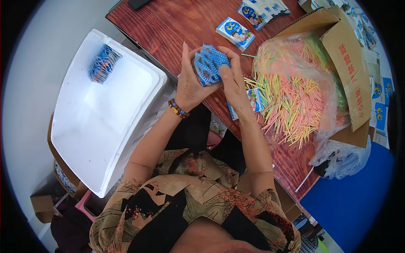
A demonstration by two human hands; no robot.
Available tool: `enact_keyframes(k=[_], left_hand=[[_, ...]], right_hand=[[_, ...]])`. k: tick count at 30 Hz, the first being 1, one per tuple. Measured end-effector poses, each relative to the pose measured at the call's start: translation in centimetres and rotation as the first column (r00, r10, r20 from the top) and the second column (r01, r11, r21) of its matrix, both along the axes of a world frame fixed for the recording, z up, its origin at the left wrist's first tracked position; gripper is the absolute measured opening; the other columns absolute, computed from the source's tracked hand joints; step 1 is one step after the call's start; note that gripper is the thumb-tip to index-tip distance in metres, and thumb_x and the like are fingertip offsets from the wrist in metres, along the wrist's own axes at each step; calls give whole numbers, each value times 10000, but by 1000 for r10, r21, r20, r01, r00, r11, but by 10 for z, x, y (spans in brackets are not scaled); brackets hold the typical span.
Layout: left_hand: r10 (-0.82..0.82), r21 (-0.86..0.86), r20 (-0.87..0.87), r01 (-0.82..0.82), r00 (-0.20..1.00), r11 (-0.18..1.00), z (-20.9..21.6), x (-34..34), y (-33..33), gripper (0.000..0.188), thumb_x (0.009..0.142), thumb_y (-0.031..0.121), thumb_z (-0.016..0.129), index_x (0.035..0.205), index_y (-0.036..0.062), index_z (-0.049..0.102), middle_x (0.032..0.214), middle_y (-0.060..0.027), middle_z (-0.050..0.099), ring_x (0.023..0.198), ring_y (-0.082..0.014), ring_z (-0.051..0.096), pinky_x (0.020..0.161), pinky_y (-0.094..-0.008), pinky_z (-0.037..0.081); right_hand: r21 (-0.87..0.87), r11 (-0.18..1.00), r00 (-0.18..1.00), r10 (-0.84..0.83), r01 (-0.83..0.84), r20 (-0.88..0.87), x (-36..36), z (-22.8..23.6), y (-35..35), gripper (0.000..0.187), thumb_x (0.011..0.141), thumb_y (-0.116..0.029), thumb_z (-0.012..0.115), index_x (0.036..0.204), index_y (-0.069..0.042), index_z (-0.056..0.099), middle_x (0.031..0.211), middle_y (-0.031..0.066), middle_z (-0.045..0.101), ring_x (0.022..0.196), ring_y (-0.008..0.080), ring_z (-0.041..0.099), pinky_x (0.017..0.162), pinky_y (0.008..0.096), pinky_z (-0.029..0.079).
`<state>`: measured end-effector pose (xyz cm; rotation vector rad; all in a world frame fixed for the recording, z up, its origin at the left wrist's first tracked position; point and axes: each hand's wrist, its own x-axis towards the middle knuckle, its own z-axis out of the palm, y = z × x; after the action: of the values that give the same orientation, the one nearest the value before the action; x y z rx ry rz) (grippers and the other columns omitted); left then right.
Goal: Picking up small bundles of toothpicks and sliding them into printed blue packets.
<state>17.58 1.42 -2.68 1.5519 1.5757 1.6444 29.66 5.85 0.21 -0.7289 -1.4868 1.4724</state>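
Observation:
Between my two hands, above the table's edge, is a bunch of small blue-and-white packets (206, 63) with blue striped crimped ends up. My left hand (190, 82) is closed around its left side and underside, and wears a beaded bracelet (178, 108) on the wrist. Gripping the right side is my right hand (235, 82), its thumb pressed on the packets. Another flat packet (255, 99) lies on the table, partly hidden by my right forearm. Just beyond my hands lies a white-and-blue packet (235, 33).
A white bin (107, 122) stands at left, with a row of packets (103, 64) inside. A cardboard box (348, 67) lies on the red-brown table (177, 25), spilling thin pastel sticks (295, 101) from a clear plastic bag (344, 158). More packets (261, 12) lie at the far side.

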Motion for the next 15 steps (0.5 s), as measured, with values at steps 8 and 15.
enact_keyframes(k=[8,15], left_hand=[[-24,104,22,22,999,994,1,-9,-12,1232,555,96,892,1441,-11,42,1275,-197,442,1154,-295,503,972,-380,424],[-3,146,80,-9,997,989,-23,-9,-15,1219,575,89,883,1447,9,35,1288,-208,438,1150,-299,510,965,-380,433]], right_hand=[[216,975,968,0,-56,251,3,13,-3,396,952,-256,534,1233,10,450,1095,139,570,1026,208,553,906,316,424],[5,1000,996,16,-16,91,-5,4,-7,358,952,-209,542,1223,7,452,1085,114,571,1005,164,548,884,291,436]])
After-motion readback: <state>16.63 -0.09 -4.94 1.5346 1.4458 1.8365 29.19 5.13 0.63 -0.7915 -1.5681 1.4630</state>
